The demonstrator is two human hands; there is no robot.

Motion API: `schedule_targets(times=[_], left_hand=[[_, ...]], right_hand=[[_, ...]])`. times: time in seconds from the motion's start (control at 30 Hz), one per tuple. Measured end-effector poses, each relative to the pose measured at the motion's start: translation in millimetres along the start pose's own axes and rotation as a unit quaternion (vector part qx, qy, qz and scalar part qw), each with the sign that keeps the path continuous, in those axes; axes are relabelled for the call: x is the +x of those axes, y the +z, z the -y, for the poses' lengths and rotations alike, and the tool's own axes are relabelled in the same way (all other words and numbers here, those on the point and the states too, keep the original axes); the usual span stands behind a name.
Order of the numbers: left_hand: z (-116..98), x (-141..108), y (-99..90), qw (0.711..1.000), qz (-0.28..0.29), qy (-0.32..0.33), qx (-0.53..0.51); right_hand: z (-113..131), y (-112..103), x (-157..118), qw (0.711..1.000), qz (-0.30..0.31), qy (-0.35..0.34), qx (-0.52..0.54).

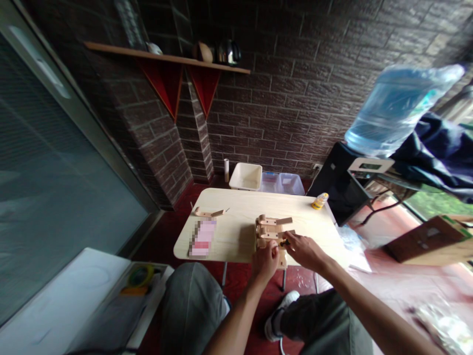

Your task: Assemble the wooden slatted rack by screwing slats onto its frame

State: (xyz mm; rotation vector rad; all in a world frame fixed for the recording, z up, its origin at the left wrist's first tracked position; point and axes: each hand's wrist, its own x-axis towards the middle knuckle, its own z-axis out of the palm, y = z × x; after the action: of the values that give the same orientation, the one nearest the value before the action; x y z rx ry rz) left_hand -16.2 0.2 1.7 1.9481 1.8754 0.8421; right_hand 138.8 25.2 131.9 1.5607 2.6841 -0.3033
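Observation:
A light wooden assembly [274,229] with several raised wooden pieces stands on the pale table [232,207], close to its front edge. At its near end, my left hand [266,257] is closed with the fingertips pinched together; what they hold is too small to tell. My right hand [301,248] is closed around a small tool with a dark handle [284,242], pointing toward the left fingertips. The tool's tip is too small to make out. A separate wooden piece [210,213] of similar shape lies at the table's far left, with a thin dark item by its right end.
A blurred pink packet [204,239] lies on the table's left side. A yellow-labelled bottle [320,201] stands at the far right corner. Behind the table are a cream bin [246,176] and clear bins [290,184]. A water dispenser with a blue jug [395,111] stands right.

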Motion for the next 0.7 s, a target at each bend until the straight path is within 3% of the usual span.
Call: schedule_targets(times=[0.7], left_hand=[[0.1, -0.1, -1.0, 1.000, 0.010, 0.001, -0.002]], right_hand=[[0.2, -1.3, -0.1, 1.000, 0.025, 0.006, -0.012]])
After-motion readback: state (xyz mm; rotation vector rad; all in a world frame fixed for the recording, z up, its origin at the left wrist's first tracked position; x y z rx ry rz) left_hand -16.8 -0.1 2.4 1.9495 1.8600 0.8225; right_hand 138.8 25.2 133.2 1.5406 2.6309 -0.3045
